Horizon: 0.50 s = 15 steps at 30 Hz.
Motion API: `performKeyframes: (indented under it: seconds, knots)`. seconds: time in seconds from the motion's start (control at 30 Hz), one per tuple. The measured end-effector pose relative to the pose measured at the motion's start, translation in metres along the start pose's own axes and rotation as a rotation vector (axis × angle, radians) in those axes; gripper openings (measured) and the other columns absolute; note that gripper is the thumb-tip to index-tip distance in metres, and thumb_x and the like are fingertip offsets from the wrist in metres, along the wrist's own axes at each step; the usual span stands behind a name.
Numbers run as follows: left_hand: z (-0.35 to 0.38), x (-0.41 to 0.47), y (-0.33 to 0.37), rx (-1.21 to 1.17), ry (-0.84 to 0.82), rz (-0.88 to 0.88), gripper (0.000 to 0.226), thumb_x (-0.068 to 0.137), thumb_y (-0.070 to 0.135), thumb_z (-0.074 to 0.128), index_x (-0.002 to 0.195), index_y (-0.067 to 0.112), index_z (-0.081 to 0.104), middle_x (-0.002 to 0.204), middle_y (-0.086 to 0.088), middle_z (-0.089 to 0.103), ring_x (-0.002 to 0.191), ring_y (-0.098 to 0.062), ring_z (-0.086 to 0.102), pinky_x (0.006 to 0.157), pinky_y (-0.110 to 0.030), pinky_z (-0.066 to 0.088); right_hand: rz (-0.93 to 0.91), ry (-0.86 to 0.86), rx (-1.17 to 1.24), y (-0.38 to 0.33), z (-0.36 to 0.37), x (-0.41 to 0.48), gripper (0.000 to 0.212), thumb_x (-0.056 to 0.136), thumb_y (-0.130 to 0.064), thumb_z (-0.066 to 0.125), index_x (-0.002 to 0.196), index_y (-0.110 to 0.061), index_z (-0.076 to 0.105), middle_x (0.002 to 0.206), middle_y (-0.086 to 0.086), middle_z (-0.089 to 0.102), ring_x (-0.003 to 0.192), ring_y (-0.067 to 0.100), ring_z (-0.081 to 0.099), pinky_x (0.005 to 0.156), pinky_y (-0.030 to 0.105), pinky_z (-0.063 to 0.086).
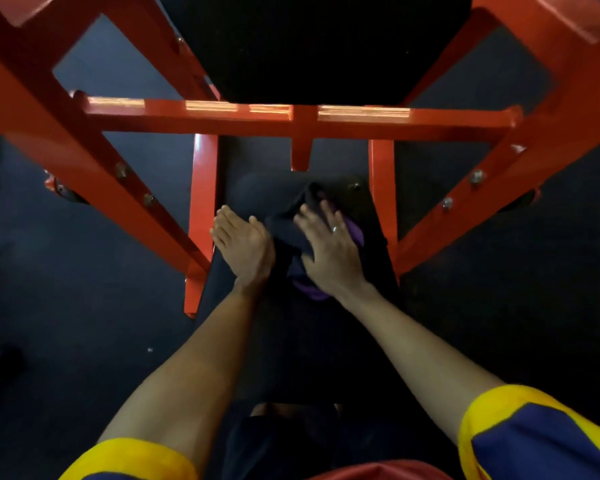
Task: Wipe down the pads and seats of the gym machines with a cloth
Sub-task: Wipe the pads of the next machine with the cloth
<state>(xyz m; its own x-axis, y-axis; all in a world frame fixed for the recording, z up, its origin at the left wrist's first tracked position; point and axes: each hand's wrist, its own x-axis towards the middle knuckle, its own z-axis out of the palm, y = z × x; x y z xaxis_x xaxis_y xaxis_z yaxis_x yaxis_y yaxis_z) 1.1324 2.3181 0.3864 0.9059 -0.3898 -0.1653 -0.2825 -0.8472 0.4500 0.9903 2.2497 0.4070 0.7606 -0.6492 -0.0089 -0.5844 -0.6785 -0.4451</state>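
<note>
A black padded seat (257, 192) lies below me between the orange frame legs. A dark cloth with purple patches (288, 230) is spread on it. My right hand (329, 244) presses flat on the cloth with fingers spread, a ring on one finger. Beside it, my left hand (241, 242) rests flat on the seat at the cloth's left edge, fingers straight. A black back pad (312, 46) stands higher up, beyond the orange crossbar.
The orange steel frame (291, 117) has a crossbar over the seat and slanted legs on both sides, with bolts showing. Short orange uprights (203, 188) flank the seat closely. Dark rubber floor (84, 306) surrounds the machine.
</note>
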Motion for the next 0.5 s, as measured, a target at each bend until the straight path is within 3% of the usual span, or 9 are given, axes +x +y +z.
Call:
performKeyframes:
  seconds: [0.07,0.13,0.23,0.37,0.4,0.5]
  knots:
    - [0.004,0.001,0.003,0.029,-0.010,-0.005,0.063,0.101,0.030,0.036,0.149,-0.010,0.035,0.150,-0.031,0.042,0.141,-0.045,0.038,0.122,-0.054,0.022,-0.077,-0.059,-0.024,0.019,-0.010,-0.025,0.069,0.082,-0.019,0.064,0.149,-0.018,0.049,0.163,-0.001,0.037,0.155,0.028,0.022,0.127,0.046,0.017]
    - [0.006,0.001,-0.001,0.034,-0.041,-0.025,0.063,0.104,0.031,0.036,0.154,-0.006,0.024,0.158,-0.027,0.031,0.148,-0.040,0.027,0.125,-0.049,0.010,-0.032,-0.014,-0.024,0.042,-0.021,-0.028,0.064,0.084,-0.023,0.058,0.147,-0.019,0.050,0.162,-0.003,0.038,0.155,0.026,0.024,0.126,0.045,0.020]
    - [0.008,-0.001,-0.002,0.059,-0.031,-0.007,0.064,0.106,0.033,0.032,0.157,-0.003,0.017,0.162,-0.024,0.024,0.151,-0.036,0.020,0.126,-0.046,0.006,0.170,0.051,0.011,0.060,-0.027,0.002,0.061,0.088,-0.023,0.061,0.148,-0.018,0.049,0.163,0.000,0.037,0.154,0.029,0.025,0.123,0.053,0.026]
    - [0.009,0.002,-0.002,0.073,-0.032,-0.017,0.065,0.105,0.035,0.029,0.157,-0.001,0.016,0.162,-0.023,0.024,0.152,-0.035,0.019,0.126,-0.046,0.006,0.532,0.131,0.158,0.052,-0.028,0.045,0.066,0.093,-0.025,0.067,0.153,-0.016,0.041,0.165,0.007,0.032,0.153,0.034,0.026,0.122,0.053,0.030]
    - [0.009,0.002,-0.002,0.074,-0.031,-0.021,0.065,0.105,0.035,0.030,0.157,-0.001,0.017,0.162,-0.023,0.024,0.151,-0.035,0.020,0.126,-0.046,0.007,0.484,0.151,0.125,0.047,-0.024,0.039,0.066,0.092,-0.022,0.067,0.153,-0.014,0.043,0.164,0.008,0.035,0.153,0.036,0.026,0.122,0.054,0.029]
    - [0.009,0.000,0.002,0.073,-0.035,-0.019,0.064,0.105,0.033,0.032,0.157,-0.002,0.018,0.161,-0.023,0.026,0.151,-0.036,0.021,0.126,-0.047,0.009,0.046,0.061,-0.002,0.037,-0.015,-0.008,0.067,0.084,-0.023,0.063,0.150,-0.017,0.049,0.162,0.002,0.040,0.153,0.034,0.027,0.124,0.053,0.023]
